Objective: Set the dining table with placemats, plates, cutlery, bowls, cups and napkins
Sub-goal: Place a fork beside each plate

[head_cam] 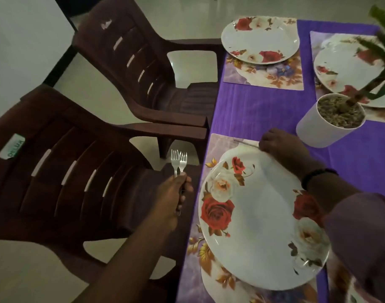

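Head view: left hand [172, 193] grips shiny metal forks [179, 160].

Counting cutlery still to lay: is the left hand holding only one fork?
No: the left hand grips two forks, their tines side by side.

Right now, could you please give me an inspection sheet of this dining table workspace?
Surface: table under a purple cloth.
Job's things: near plate on a floral placemat; far plate on its own mat; a third plate on the right, partly hidden by the plant. No bowls, cups or napkins seen.
Clutter: potted plant in a white pot.
Grippers: left hand grips two forks off the table edge; right hand holds a fork against the near mat, beyond the plate.
Cables: nothing seen.
Surroundings: two brown plastic chairs on the left; pale floor.
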